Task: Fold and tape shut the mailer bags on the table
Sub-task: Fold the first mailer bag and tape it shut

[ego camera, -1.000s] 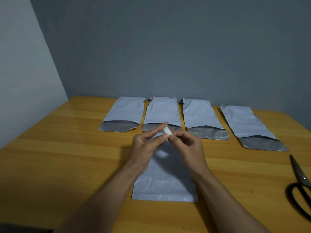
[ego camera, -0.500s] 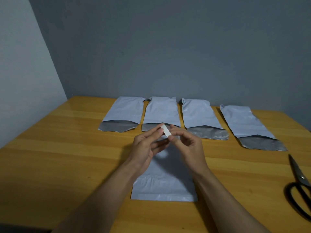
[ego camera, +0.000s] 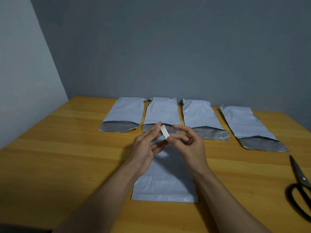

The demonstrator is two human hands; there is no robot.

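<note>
A small white tape roll [ego camera: 165, 134] is held above the table between both hands. My right hand [ego camera: 188, 145] pinches its lower end with thumb and fingers. My left hand [ego camera: 148, 145] touches the roll's upper edge with its index fingertip and thumb, its other fingers spread. Under my hands a white mailer bag [ego camera: 165, 187] lies flat near the front edge, its far end hidden by my hands. Behind it, several more mailer bags [ego camera: 199, 113] lie in a row along the back, each with its grey open flap [ego camera: 118, 127] facing me.
Black-handled scissors [ego camera: 301, 182] lie at the right edge of the wooden table [ego camera: 50, 157]. A grey wall stands right behind the row of bags, and a lighter wall runs along the left.
Both hands have lifted slightly and drawn a little apart. The tape roll has tilted more upright, and the fingers of my left hand have spread.
</note>
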